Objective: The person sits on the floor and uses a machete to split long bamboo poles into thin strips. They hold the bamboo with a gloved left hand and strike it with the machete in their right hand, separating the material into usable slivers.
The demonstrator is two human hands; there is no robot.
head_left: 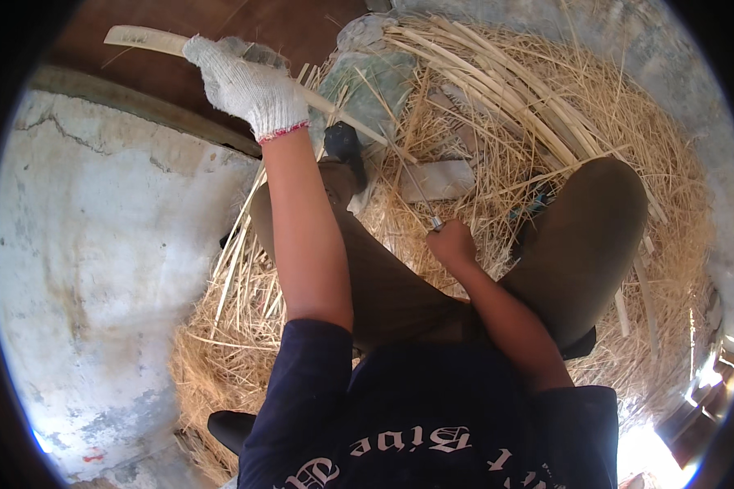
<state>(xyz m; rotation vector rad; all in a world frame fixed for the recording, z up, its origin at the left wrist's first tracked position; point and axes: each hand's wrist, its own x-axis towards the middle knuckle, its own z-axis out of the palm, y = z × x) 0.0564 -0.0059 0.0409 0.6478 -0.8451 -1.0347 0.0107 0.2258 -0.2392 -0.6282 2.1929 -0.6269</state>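
My left hand [245, 85], in a white knitted glove, is raised to the upper left and grips a long pale bamboo strip [143, 37] that runs down to the right toward my lap. My bare right hand [451, 243] is closed around the handle of a knife, whose thin blade [416, 189] points up toward the strip. I sit on the ground with both knees [603, 204] bent in brown trousers.
A thick bed of straw-coloured shavings [677, 269] covers the ground around me. A bundle of long pale bamboo strips [497, 81] lies ahead. A grey-green sack [379, 77] and a flat pale block [442, 179] lie near my feet. A rough concrete floor [98, 269] spreads at left.
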